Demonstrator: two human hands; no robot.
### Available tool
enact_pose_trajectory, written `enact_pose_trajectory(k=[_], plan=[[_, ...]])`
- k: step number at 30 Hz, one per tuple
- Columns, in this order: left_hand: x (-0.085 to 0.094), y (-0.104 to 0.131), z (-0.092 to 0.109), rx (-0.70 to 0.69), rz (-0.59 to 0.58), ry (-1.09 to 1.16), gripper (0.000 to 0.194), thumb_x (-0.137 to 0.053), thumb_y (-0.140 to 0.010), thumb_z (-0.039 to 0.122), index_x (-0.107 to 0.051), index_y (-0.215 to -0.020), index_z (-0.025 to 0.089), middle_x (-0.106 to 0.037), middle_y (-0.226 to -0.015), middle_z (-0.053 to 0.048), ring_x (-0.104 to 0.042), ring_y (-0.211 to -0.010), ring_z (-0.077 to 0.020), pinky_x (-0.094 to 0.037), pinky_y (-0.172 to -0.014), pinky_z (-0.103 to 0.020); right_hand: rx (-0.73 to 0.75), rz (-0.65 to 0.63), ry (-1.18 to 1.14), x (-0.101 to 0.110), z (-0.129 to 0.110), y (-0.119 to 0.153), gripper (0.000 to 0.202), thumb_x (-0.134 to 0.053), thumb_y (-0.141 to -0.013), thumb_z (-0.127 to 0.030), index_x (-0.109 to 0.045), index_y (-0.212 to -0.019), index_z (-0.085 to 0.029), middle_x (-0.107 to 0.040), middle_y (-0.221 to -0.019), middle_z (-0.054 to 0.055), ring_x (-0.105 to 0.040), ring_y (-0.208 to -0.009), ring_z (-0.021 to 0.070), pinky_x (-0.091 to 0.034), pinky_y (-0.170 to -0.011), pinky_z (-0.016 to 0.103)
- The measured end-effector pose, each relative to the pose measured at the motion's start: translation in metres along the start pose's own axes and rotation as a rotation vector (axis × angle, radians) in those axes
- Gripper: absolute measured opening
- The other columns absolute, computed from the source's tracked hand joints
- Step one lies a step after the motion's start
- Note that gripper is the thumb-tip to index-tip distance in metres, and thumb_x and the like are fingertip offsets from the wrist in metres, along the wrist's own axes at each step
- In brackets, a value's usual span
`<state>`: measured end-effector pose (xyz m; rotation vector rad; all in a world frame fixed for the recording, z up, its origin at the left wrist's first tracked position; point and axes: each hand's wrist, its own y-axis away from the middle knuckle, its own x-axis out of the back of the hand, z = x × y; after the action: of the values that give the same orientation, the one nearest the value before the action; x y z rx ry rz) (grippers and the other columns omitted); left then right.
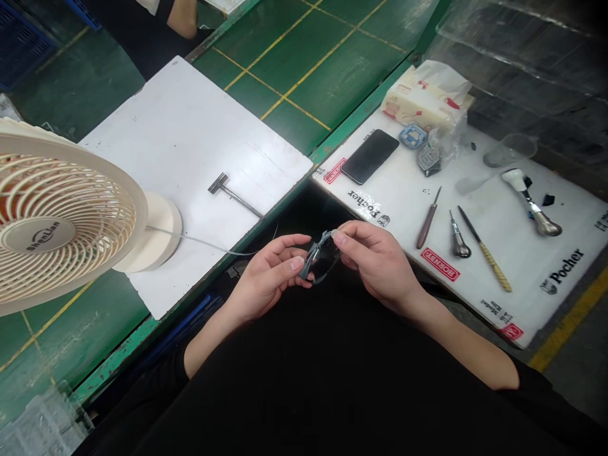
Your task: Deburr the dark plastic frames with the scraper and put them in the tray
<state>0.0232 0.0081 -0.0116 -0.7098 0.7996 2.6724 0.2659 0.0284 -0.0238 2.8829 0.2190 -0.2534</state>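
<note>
In front of my dark-clothed body, both hands hold one small grey-blue curved part [313, 258] with thin, loop-like edges; its exact kind does not show. My left hand [272, 273] is closed on its lower left side, thumb against it and fingers behind. At the upper right end, the thumb and forefinger of my right hand [375, 256] pinch it. A T-shaped metal tool [235, 195] lies on the white board beyond my left hand. To the right of my right hand lie an awl with a brown handle [426, 225], a short metal-handled tool [460, 240] and a yellow-gripped file [489, 256].
A cream fan [71, 221] stands on the white board [190, 120] at left, its cable running toward my left hand. The right board [503, 304] bears a phone [370, 156], tissue pack [422, 98], clear cup [510, 152] and white-and-metal handle [532, 202]. Another person's arm [183, 18] shows at top.
</note>
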Motion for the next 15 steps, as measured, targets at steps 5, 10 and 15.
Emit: enact_pose_trajectory(k=[5, 10, 15], plan=[[-0.0032, -0.0009, -0.0002, 0.031, 0.043, -0.035, 0.044, -0.104, -0.095, 0.041, -0.086, -0.129, 0.019, -0.082, -0.095, -0.004, -0.079, -0.076, -0.0159, -0.069, -0.075, -0.028, 0.006, -0.094, 0.032, 0.0004, -0.0013, 0.0040, 0.039, -0.090, -0.108, -0.060, -0.082, -0.093, -0.024, -0.074, -0.097, 0.002, -0.056, -0.075, 0.0162, -0.048, -0.065, 0.031], [-0.0024, 0.0011, -0.0015, 0.004, 0.041, -0.036, 0.040, -0.105, -0.093, 0.041, -0.092, -0.124, 0.019, -0.088, -0.107, -0.008, -0.082, -0.087, -0.0175, -0.070, -0.083, -0.029, 0.091, -0.036, 0.116, 0.0010, -0.0057, 0.0054, 0.042, -0.088, -0.109, -0.063, -0.082, -0.091, -0.025, -0.075, -0.096, 0.003, -0.065, -0.085, 0.0199, -0.055, -0.079, 0.036], [-0.0012, 0.0020, -0.0027, -0.064, 0.023, -0.039, 0.043, -0.107, -0.091, 0.040, -0.093, -0.127, 0.022, -0.090, -0.115, -0.010, -0.085, -0.098, -0.0203, -0.071, -0.093, -0.032, 0.168, 0.043, 0.214, 0.0015, -0.0087, 0.0059, 0.047, -0.085, -0.109, -0.068, -0.081, -0.091, -0.025, -0.078, -0.098, 0.005, -0.067, -0.084, 0.0212, -0.057, -0.080, 0.039]])
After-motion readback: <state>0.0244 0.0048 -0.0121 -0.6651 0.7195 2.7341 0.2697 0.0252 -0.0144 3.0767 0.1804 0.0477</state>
